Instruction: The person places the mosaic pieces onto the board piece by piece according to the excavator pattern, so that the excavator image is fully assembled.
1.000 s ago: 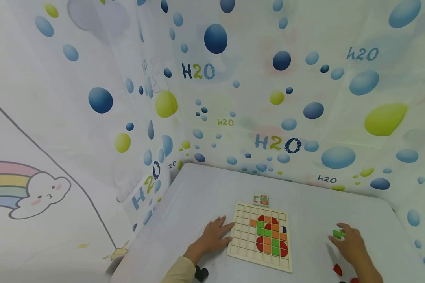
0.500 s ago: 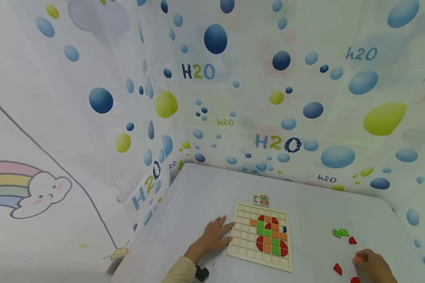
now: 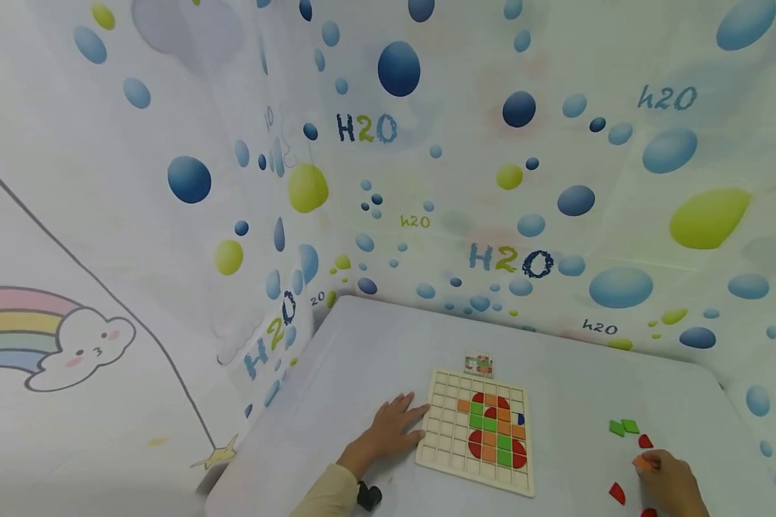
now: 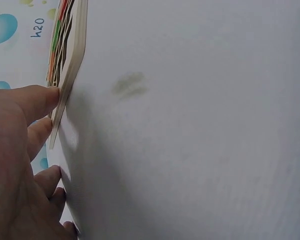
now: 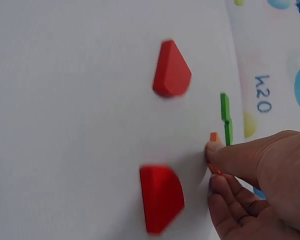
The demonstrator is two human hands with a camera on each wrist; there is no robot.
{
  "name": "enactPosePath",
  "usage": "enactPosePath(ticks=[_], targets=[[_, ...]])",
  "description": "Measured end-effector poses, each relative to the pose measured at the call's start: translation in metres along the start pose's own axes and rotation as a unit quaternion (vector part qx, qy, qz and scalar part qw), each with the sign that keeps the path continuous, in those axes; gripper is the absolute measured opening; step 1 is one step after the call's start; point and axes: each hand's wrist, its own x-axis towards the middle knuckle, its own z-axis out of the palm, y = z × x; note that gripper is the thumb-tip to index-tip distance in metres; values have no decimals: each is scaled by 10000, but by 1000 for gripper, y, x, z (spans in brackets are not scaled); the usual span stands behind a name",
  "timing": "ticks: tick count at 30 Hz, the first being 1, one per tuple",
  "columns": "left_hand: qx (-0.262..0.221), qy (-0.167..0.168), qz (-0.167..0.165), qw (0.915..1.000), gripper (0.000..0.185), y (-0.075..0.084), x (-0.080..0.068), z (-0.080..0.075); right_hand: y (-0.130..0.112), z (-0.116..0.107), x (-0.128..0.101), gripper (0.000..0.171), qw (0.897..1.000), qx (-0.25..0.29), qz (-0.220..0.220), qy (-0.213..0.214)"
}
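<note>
A pale wooden grid board [image 3: 436, 434] lies on the table, with red, orange, green and dark blue pieces in its cells. My left hand [image 3: 388, 431] lies spread at the board's left side; in the left wrist view its thumb and a finger touch the board edge [image 4: 76, 65]. To the right of the board, my right hand [image 3: 674, 482] pinches a flat orange piece [image 3: 644, 463] between thumb and fingers, low over the table. Two green pieces [image 3: 616, 428] and a red rounded piece [image 3: 646, 441] lie just beyond it. Nearer lie two more red quarter-round pieces [image 5: 172, 72].
A small picture card [image 3: 478, 364] lies against the board's far edge. Beside my left sleeve is a small black object [image 3: 369, 497]. Cloth walls printed with bubbles [image 3: 621, 287] stand behind the table and on its left.
My right hand has left the green pieces, come nearer and picked up the orange piece, then shifted slightly left and away from me with it. The left hand stays at the board.
</note>
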Motion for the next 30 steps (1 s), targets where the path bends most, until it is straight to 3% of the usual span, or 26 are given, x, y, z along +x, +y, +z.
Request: enactPosePath(ticks=[3,10,19,25,30], targets=[[-56,45,79,9999,56,-2,-1,0,-14,6,7,41,9988,-79,-490,6],[-75,152,213,9996,56,-7,0,1,-76,35,21,30,9888,-289,-1432,318],[-4,171,108,9998,56,-11,2,8,-163,81,18,26,9823,-286,-1677,780],[51,44,53,10000,56,-5,0,1,-211,113,17,23,9684,-453,-2370,635],[2,81,0,10000,56,-11,4,10,-239,133,14,19,9519,-401,-3012,384]])
